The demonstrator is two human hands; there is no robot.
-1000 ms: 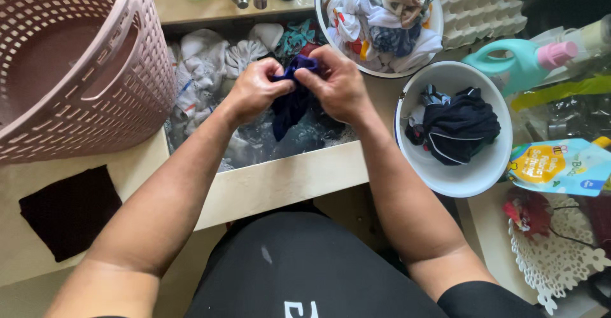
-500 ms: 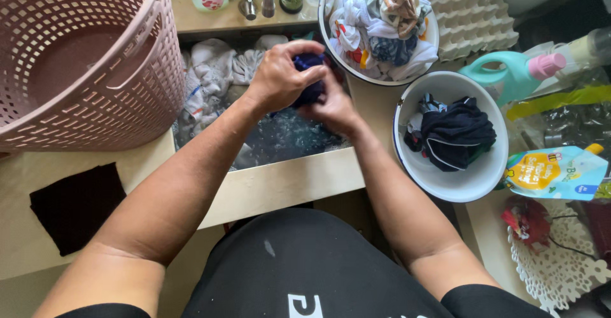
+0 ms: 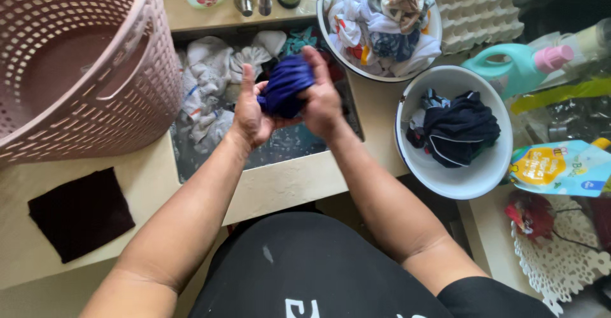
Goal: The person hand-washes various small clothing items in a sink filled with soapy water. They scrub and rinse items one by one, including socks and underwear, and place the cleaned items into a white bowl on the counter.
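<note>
while both hands press together above the sink, the left hand [image 3: 249, 116] cups a bunched, wet dark blue cloth [image 3: 284, 93] from below with its fingers curled round it, and the right hand [image 3: 321, 102] is closed over the same cloth from the other side, fingers wrapped across its top. the cloth sits squeezed between the two palms, held clear above the rectangular sink [image 3: 191, 172] set into the beige surface [image 3: 146, 184], over soapy water and soaking white garments [image 3: 207, 82] that lie toward the sink's far left corner. at the surface's far left edge stands a pink perforated plastic laundry basket [image 3: 83, 63], and a dark maroon square cloth [image 3: 79, 211] lies flat near the left front edge. beside the sink's far right corner, a white round basin [image 3: 331, 35] holds mixed light-coloured clothes. just right of the sink, another white round basin [image 3: 458, 181] holds dark navy clothes. a teal detergent jug with a pink cap [image 3: 515, 67] lies beyond it, toward the right edge.
</note>
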